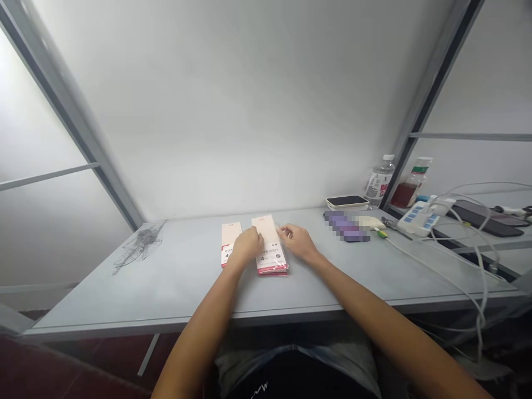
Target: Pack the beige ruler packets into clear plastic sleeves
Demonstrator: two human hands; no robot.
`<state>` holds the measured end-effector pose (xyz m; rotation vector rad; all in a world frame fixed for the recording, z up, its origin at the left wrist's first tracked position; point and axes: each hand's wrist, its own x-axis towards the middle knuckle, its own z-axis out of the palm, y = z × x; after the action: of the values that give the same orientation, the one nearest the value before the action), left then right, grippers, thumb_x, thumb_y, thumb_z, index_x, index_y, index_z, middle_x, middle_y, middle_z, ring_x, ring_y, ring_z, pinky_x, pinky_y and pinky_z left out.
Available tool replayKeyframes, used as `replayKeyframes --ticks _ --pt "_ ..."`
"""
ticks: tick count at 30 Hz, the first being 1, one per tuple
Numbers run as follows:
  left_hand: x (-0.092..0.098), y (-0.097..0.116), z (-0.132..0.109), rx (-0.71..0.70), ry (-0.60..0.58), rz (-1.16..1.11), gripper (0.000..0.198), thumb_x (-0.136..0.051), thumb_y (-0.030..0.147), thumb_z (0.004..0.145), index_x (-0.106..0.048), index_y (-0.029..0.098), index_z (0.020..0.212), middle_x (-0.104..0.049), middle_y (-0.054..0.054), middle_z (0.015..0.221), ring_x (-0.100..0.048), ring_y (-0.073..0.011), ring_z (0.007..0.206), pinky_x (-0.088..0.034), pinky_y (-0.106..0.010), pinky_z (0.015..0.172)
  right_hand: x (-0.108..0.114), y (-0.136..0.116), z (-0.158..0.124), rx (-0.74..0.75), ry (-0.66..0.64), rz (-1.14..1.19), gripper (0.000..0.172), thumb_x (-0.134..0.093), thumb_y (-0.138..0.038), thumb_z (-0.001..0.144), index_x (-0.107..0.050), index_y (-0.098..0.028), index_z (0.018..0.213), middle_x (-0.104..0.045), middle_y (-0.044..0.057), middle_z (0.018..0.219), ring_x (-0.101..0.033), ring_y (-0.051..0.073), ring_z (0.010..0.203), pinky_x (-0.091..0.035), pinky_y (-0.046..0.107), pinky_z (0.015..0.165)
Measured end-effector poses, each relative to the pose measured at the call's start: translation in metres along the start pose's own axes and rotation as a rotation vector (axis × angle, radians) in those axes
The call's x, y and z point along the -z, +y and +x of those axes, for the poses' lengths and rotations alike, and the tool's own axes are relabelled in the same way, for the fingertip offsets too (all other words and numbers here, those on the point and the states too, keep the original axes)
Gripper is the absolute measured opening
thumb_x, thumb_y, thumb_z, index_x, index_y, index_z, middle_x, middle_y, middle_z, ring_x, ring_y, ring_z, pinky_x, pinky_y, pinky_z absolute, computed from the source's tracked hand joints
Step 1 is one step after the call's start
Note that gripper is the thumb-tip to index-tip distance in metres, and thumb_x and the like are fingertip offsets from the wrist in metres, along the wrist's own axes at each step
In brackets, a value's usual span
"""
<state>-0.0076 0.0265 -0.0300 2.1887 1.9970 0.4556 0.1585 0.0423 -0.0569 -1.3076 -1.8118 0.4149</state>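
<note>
Two flat packets with pale pink tops, white printed fronts and red lower edges are on the grey desk. The nearer packet (pixel 271 252), in a clear plastic wrapper, sits between my hands. My left hand (pixel 248 244) is closed at its left edge, fingers curled and fingertips hidden. At the right edge, my right hand (pixel 298 240) has its fingers bent and pinched against the wrapper. The other packet (pixel 231 230) lies to the left, partly covered by my left hand and wrist.
To the right are a phone (pixel 347 201), a purple pouch-like item (pixel 347 226), a water bottle (pixel 379 183) and a white power strip (pixel 424 217) with trailing cables. A bottle of dark red liquid (pixel 409 188) stands beyond a metal post. Dark scribble-like marks (pixel 143 241) show at left.
</note>
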Motion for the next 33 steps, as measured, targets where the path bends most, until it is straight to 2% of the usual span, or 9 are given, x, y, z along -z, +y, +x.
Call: replayKeyframes --ticks 2,7,11,17,21,26,33 --pt "0.001 0.002 -0.002 -0.027 0.053 -0.076 0.022 -0.029 0.027 0.085 -0.049 0.018 0.08 -0.059 -0.01 0.08 -0.056 -0.0202 0.072 -0.038 -0.029 0.062 -0.001 -0.002 0.001 -0.08 -0.028 0.118 0.033 -0.05 -0.049 0.074 -0.062 -0.019 0.081 -0.061 0.002 0.069 -0.053 0.014 0.063 -0.038 0.025 0.06" --pt "-0.006 0.009 -0.004 -0.215 0.165 -0.265 0.02 -0.031 0.026 0.085 -0.047 0.019 0.075 -0.055 -0.006 0.074 -0.052 -0.0174 0.066 -0.036 -0.029 0.059 -0.004 -0.004 0.004 -0.293 -0.242 0.58 0.028 -0.063 -0.044 0.064 -0.061 -0.015 0.063 -0.062 0.004 0.061 -0.056 0.017 0.058 -0.041 0.026 0.052" --pt "-0.009 0.011 -0.003 -0.3 0.209 -0.26 0.02 -0.035 0.027 0.085 -0.053 0.02 0.079 -0.056 -0.005 0.082 -0.052 -0.0161 0.074 -0.038 -0.027 0.065 -0.002 -0.003 0.005 -0.381 -0.207 0.738 0.021 -0.069 -0.032 0.059 -0.064 -0.014 0.069 -0.066 0.006 0.066 -0.061 0.019 0.064 -0.046 0.028 0.057" --pt "-0.013 0.011 -0.001 -0.315 0.236 -0.144 0.029 -0.035 0.03 0.085 -0.061 0.02 0.077 -0.056 -0.005 0.084 -0.053 -0.0166 0.077 -0.04 -0.027 0.067 0.0 -0.007 0.004 -0.405 -0.118 0.741 0.017 -0.066 -0.028 0.062 -0.065 -0.012 0.068 -0.067 0.008 0.068 -0.062 0.02 0.065 -0.047 0.029 0.058" --pt "-0.014 0.011 -0.001 -0.326 0.224 -0.124 0.03 -0.036 0.029 0.085 -0.061 0.019 0.071 -0.055 -0.006 0.079 -0.052 -0.0172 0.075 -0.039 -0.027 0.064 -0.002 -0.005 0.004 -0.374 -0.123 0.719 0.015 -0.066 -0.027 0.062 -0.065 -0.013 0.068 -0.067 0.007 0.067 -0.061 0.02 0.064 -0.047 0.028 0.056" --pt "-0.013 0.011 0.0 -0.345 0.14 -0.076 0.03 -0.036 0.027 0.084 -0.061 0.018 0.069 -0.055 -0.005 0.078 -0.052 -0.0145 0.069 -0.039 -0.025 0.062 -0.005 0.003 0.007 -0.353 -0.13 0.633 0.017 -0.067 -0.028 0.059 -0.064 -0.012 0.066 -0.067 0.006 0.067 -0.061 0.02 0.063 -0.045 0.026 0.053" --pt "-0.015 0.011 0.003 -0.357 0.138 -0.034 0.031 -0.036 0.024 0.082 -0.059 0.016 0.061 -0.053 -0.004 0.07 -0.049 -0.0125 0.06 -0.038 -0.025 0.056 -0.006 0.007 0.007 -0.345 -0.162 0.56 0.02 -0.065 -0.029 0.06 -0.064 -0.011 0.069 -0.067 0.006 0.067 -0.061 0.02 0.062 -0.045 0.026 0.052"
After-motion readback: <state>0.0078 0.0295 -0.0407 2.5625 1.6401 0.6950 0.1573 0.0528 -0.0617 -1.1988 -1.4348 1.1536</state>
